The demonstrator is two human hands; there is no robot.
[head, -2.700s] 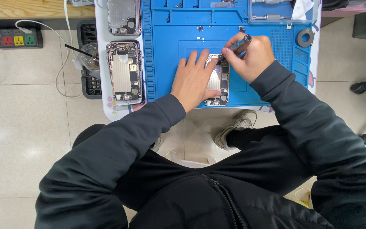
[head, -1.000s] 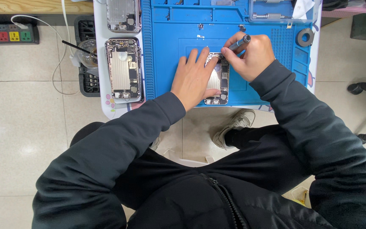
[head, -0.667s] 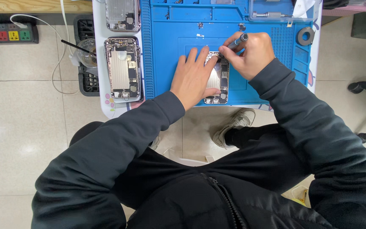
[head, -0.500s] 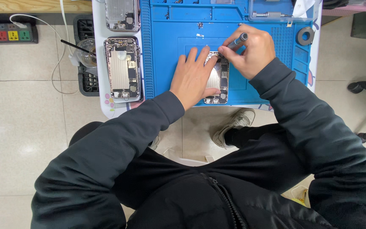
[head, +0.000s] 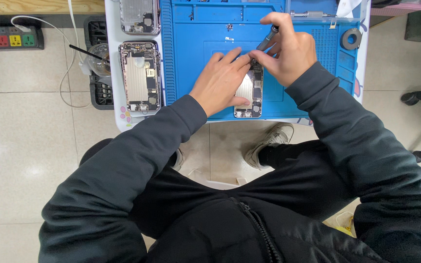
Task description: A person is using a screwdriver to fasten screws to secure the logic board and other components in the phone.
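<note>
A phone-repair workshop — blue repair mat (head: pixel 196 44), opened phone bodies (head: pixel 140 75), power strip (head: pixel 13 38) on the tiled floor (head: pixel 25 146).

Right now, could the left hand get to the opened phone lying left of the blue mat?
Probably yes: the left hand only rests on the phone on the mat, and bare blue mat lies between it and the opened phone.

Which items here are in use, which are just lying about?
In use: opened phone chassis under left hand; dark screwdriver in right hand; blue silicone work mat.
Lying about: second opened phone body; black tape roll; power strip.
</note>
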